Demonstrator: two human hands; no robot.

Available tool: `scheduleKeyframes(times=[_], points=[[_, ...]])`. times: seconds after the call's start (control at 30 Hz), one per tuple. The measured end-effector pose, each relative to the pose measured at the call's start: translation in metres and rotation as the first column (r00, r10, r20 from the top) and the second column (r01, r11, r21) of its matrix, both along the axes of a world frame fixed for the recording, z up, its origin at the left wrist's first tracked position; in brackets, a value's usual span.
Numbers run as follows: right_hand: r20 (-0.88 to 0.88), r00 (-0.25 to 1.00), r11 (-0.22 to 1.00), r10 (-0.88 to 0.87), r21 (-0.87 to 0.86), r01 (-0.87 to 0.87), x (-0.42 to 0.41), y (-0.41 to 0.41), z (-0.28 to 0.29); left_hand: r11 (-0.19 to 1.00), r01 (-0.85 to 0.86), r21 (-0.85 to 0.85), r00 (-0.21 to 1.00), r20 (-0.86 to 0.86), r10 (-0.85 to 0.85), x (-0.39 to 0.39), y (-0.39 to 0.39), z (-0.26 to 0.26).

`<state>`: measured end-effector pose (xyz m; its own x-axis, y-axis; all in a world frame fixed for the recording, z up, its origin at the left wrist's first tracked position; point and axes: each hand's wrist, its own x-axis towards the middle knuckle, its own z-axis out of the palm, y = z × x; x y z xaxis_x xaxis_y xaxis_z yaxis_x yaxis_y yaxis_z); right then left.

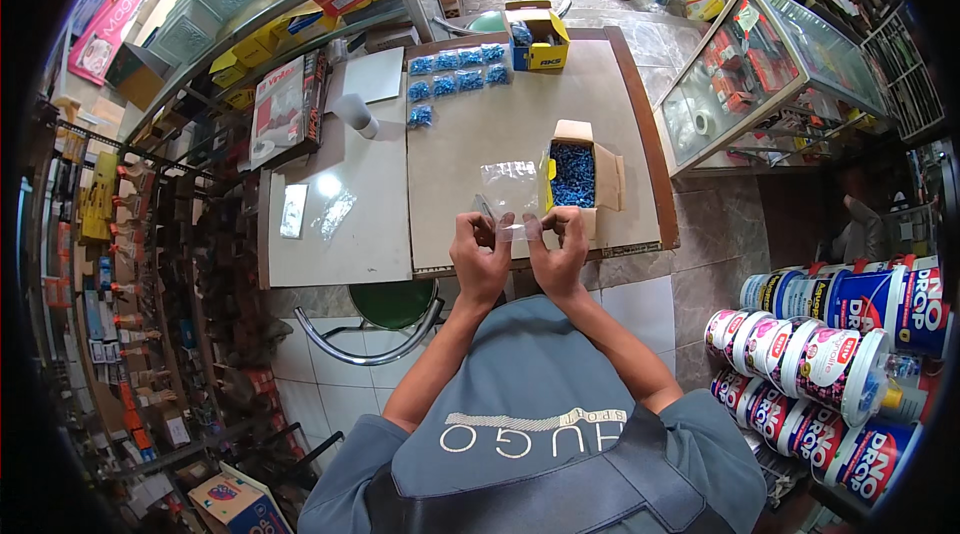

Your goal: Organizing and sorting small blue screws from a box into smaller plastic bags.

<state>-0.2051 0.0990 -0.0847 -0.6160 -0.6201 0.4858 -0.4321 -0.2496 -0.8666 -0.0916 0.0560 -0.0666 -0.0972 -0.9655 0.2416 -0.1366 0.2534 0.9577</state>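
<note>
My left hand [481, 253] and my right hand [559, 245] pinch the near edge of a clear plastic bag [514, 185] between thumbs and fingers, over the table's near side. A thin grey tool, its kind unclear, sticks up from my left hand. Just beyond my right hand, an open cardboard box [573, 174] holds many small blue pieces that look like wall plugs. Filled clear bags of blue pieces [444, 85] lie in rows at the table's far side. Beside them stands an open yellow and blue box [541, 56] with bags inside.
Flat clear bags [334, 213] and a white packet [294, 211] lie on the left tabletop [360, 256], with a grey and white cup-like object [357, 116] and a large box [283, 110] farther back. A green stool [393, 305] and paint pails [832, 365] stand nearby. A person stands far ahead.
</note>
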Motion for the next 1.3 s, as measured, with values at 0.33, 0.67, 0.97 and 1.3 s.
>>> scheduleKeyframes(times=[0.33, 0.67, 0.97, 1.3], points=[[-0.059, 0.984, 0.985, 0.168, 0.059, -0.164, 0.001, 0.009, 0.011, 0.971, -0.056, -0.232, 0.996, 0.060, 0.071, 0.003, -0.006, -0.005], [-0.200, 0.967, 0.985, 0.160, 0.095, -0.144, -0.004, 0.006, 0.021, 0.938, 0.103, -0.332, 0.981, 0.188, -0.041, 0.013, -0.009, 0.008], [-0.138, 0.960, 0.958, 0.245, 0.183, -0.218, -0.009, 0.007, 0.026, 0.923, 0.178, -0.342, 0.971, 0.215, -0.108, 0.022, -0.010, 0.001], [-0.023, 0.971, 0.944, 0.237, 0.240, -0.225, -0.006, 0.009, 0.019, 0.926, 0.116, -0.358, 0.963, 0.270, -0.017, 0.021, -0.004, 0.006]])
